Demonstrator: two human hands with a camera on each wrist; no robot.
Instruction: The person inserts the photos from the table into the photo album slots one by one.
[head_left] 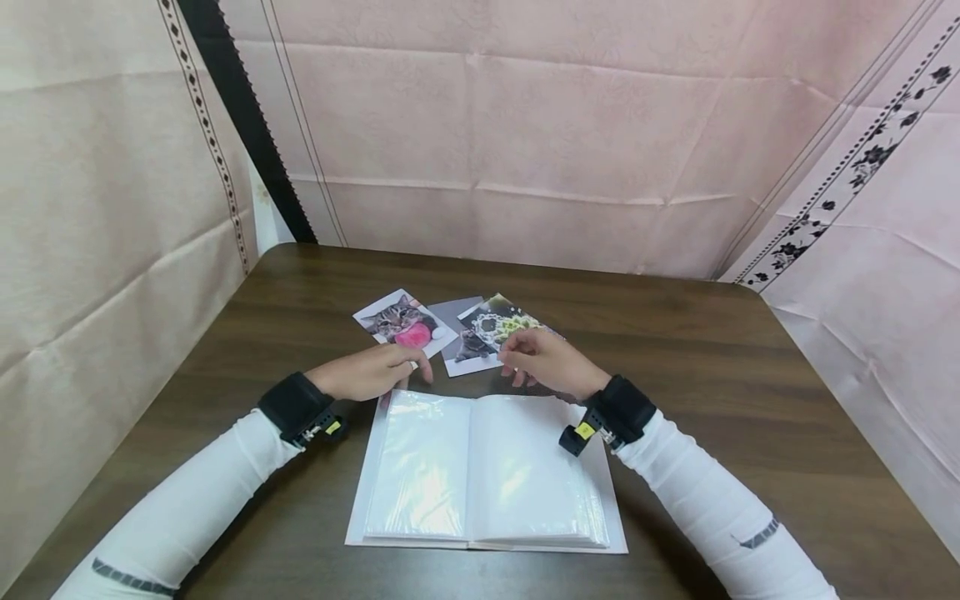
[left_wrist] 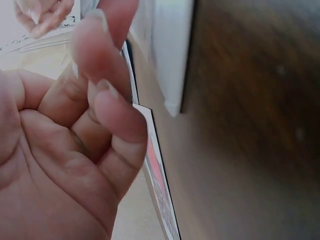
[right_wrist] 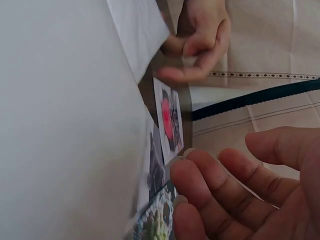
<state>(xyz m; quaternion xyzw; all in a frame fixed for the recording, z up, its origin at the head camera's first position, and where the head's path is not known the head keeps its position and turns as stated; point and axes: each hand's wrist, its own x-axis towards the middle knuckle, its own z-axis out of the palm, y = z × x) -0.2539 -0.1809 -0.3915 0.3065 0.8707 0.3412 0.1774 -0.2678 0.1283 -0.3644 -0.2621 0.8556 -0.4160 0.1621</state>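
An open photo album [head_left: 420,475] with clear, shiny sleeves over white pages lies flat on the brown table. My left hand [head_left: 371,372] is at its top left corner, fingers loosely bent with nothing seen between them. Just beyond that hand is a photo of a kitten with a pink object [head_left: 392,318]. My right hand [head_left: 553,360] hovers by the album's top right edge, beside a photo with white and yellow-green flower-like shapes [head_left: 491,323]. In the right wrist view its fingers [right_wrist: 200,185] are relaxed and hold nothing. A kitten photo [head_left: 471,350] lies partly under the flower one.
The wooden table [head_left: 675,333] extends around the album on all sides. Pale cloth [head_left: 525,125] hangs behind the table and at both sides. Each wrist carries a black band [head_left: 296,406] with a small camera.
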